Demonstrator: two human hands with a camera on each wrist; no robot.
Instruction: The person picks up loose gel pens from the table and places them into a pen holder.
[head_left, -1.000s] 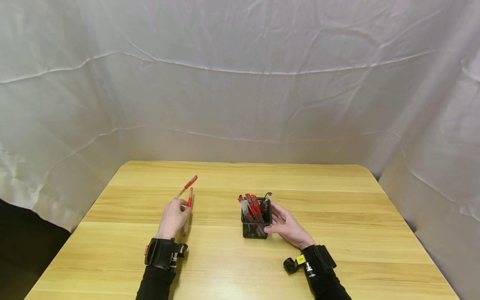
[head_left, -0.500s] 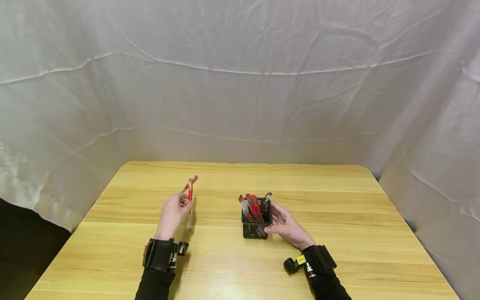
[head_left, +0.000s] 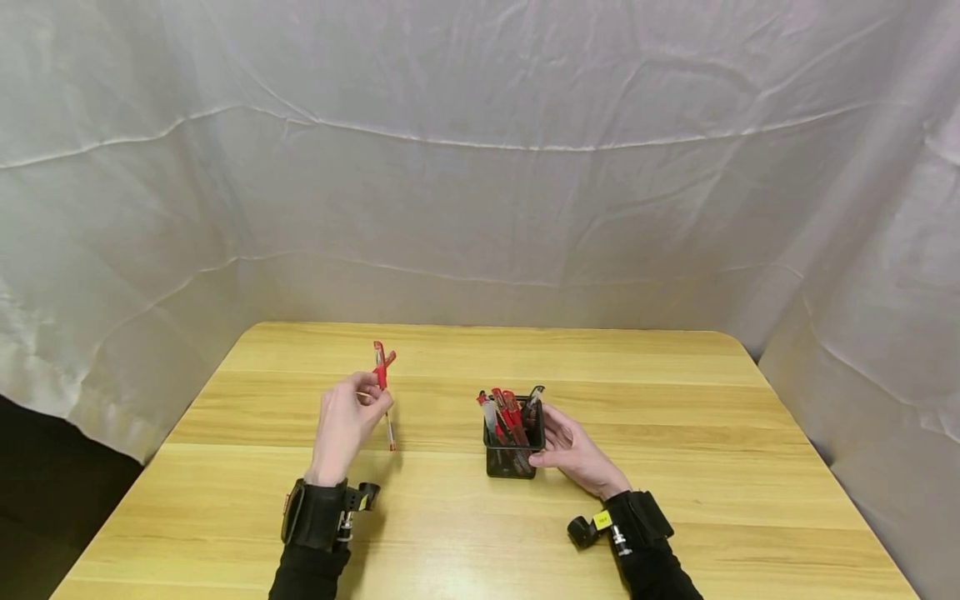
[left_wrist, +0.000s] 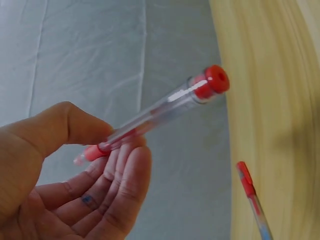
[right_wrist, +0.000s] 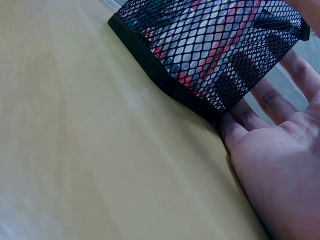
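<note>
Between thumb and fingertips my left hand [head_left: 345, 425] pinches a clear gel pen [left_wrist: 167, 109] with a red cap and red end plug. It is raised off the table and tilted, plug end down in the head view. Behind it a second red-capped pen [left_wrist: 246, 180] lies on the wood, mostly hidden by the hand in the head view. My right hand [head_left: 573, 454] holds a black mesh pen holder [right_wrist: 200, 55] by its right side, thumb at the near face and fingers at the far side. The holder stands upright, with several red and black pens [head_left: 513, 410] inside.
The wooden table [head_left: 675, 400] has rounded far corners. A grey-white cloth [head_left: 480, 208] hangs behind it and along both sides. Each wrist wears a black strap [head_left: 318, 512] with a small camera.
My left hand has lifted the pen off the table and turned it, moving slightly away from me. The other pen, the holder and my right hand stay in place.
</note>
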